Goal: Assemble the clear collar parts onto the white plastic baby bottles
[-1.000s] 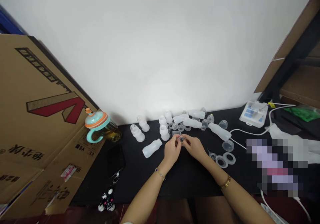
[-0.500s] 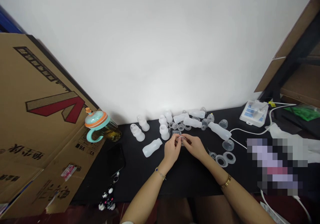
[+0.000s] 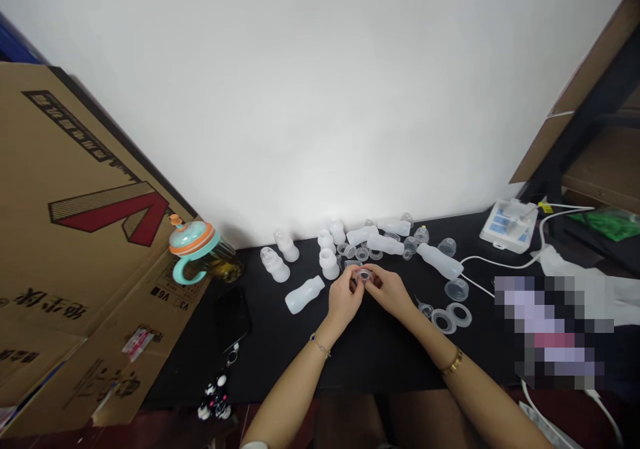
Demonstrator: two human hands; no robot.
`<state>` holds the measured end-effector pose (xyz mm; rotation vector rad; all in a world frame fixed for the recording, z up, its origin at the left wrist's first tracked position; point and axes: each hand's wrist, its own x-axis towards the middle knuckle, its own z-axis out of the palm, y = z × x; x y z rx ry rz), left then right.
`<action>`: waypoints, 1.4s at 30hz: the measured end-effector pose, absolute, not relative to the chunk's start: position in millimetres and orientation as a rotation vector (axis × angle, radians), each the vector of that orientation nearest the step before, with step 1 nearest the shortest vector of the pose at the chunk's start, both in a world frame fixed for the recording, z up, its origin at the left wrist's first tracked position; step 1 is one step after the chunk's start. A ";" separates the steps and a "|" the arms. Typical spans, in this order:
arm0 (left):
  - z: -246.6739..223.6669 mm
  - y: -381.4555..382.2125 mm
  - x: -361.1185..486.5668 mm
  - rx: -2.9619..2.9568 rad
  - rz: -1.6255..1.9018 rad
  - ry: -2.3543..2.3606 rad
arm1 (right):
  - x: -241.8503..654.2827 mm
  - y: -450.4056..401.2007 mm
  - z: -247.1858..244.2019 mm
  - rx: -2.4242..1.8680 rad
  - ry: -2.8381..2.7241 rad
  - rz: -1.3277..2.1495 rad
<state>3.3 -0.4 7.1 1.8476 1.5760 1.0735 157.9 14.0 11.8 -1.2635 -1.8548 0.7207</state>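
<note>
Your left hand (image 3: 345, 295) and right hand (image 3: 389, 291) pinch clear ring (image 3: 369, 279) together; uneven squeeze (plastic looks slick) could flip it onto counter (image 3: 380, 362).

Printed cardboard (image 3: 45, 162), teal-handled jug (image 3: 220, 260), black phone (image 3: 233, 317), dangling charm (image 3: 216, 402), white case (image 3: 506, 227)

Single view, recorded from a camera worn on the person's head and directed forward and down. The tabletop (image 3: 375, 359) is seen obliquely from above its near side; the wall (image 3: 320, 102) behind is faced, and the upper half is filled by it. The left hand (image 3: 345, 294) and right hand (image 3: 390, 292) are framed below centre, fairly near. A wide field is covered, with a cardboard box (image 3: 65, 169) included at left.
</note>
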 end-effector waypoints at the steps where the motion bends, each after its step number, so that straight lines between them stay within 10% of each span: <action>1: 6.5 -0.2 3.2 1.852 1.073 1.574 | 158.2 13.8 12.1 -1.269 -1.856 0.717; 42: 11.5 -3.4 -0.6 1.699 1.237 1.370 | 158.2 19.4 5.7 -1.051 -1.586 1.097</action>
